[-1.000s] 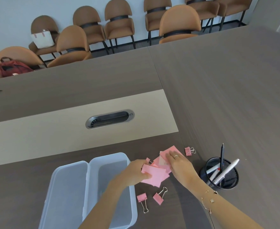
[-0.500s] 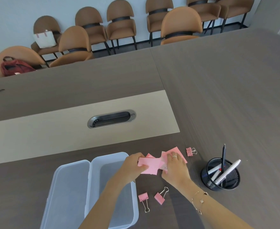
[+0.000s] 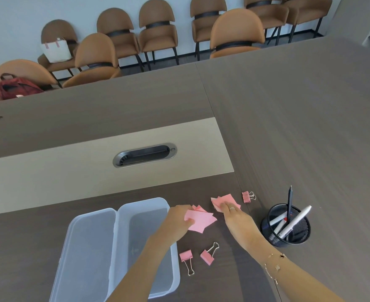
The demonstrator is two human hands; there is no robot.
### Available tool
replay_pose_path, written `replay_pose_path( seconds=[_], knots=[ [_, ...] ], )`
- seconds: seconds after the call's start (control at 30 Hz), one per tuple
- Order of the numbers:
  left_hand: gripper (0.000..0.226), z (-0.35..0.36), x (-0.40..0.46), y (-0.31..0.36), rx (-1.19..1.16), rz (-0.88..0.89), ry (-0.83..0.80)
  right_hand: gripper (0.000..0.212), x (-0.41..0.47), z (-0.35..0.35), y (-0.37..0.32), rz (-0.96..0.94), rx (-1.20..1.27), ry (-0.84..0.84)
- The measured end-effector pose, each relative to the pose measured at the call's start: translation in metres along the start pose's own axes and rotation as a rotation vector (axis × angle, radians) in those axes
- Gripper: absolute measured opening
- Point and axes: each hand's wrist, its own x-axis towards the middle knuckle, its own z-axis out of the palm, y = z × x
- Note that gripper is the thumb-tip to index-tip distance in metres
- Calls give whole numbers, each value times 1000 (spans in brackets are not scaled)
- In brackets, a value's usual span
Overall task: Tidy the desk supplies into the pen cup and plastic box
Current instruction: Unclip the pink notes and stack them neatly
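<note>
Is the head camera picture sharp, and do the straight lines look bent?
Head view: wide-angle bend curves the table edges and tilts the chairs; both hands and the pink notes look slightly soft; light is even daylight, with weak shadows and no strong glare.

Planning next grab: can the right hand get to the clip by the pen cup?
Probably yes. The clip lies bare on the desk just beyond the right hand, nothing between, but that hand's fingers press pink notes.

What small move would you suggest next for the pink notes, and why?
Probably carry the left hand with its pink notes over the open plastic box and release them: that stack is already gripped beside the box, while the right hand only presses the other notes.
</note>
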Motion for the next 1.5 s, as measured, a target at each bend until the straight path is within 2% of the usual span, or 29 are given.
replay_pose_path(
  seconds=[0.1,0.2,0.27,0.37,0.4,0.43,0.5,0.53,0.67,0.73,0.83,0.93,1.07,1.13,1.2,1.3,1.37,1.5],
  knots=[
    [15,8,3,-2,-17,1,6,47,1,-20,5,91,207,-59],
    [21,17,10,-2,-11,-5,27,27,3,-31,9,129,457,-103],
    [34,22,13,1,-45,-4,35,16,3,-37,10,130,605,-170],
    [68,27,15,9,-173,39,-50,23,1,-46,15,49,741,-302],
    [68,28,16,10,-176,59,-85,24,-1,-48,16,32,765,-318],
    [57,30,17,10,-148,74,-99,23,-4,-47,18,33,781,-321],
    [25,33,17,9,-56,77,-40,21,-8,-45,19,62,819,-305],
    [17,34,17,7,-22,68,5,20,-10,-42,19,80,867,-284],
    [17,44,20,-2,-69,58,98,16,-21,-29,18,198,1146,-154],
    [20,48,17,-3,-169,37,79,27,-27,-16,18,207,1215,-165],
    [16,57,14,-4,-363,12,43,29,-31,5,20,217,1128,-146],
    [17,62,11,0,-493,-8,89,5,-28,4,19,302,1091,-31],
    [17,61,11,6,-655,-19,144,9,-27,-6,18,255,1031,64],
    [19,63,11,5,-614,-5,107,9,-29,-3,19,211,945,60],
    [23,67,10,3,-393,19,86,9,-31,4,21,201,839,57],
    [27,72,13,0,-52,47,196,24,-33,12,23,247,711,56],
    [29,71,14,3,-73,62,230,25,-32,14,22,260,730,41],
    [34,66,12,16,-277,45,131,30,-26,13,14,273,816,39]
  ],
)
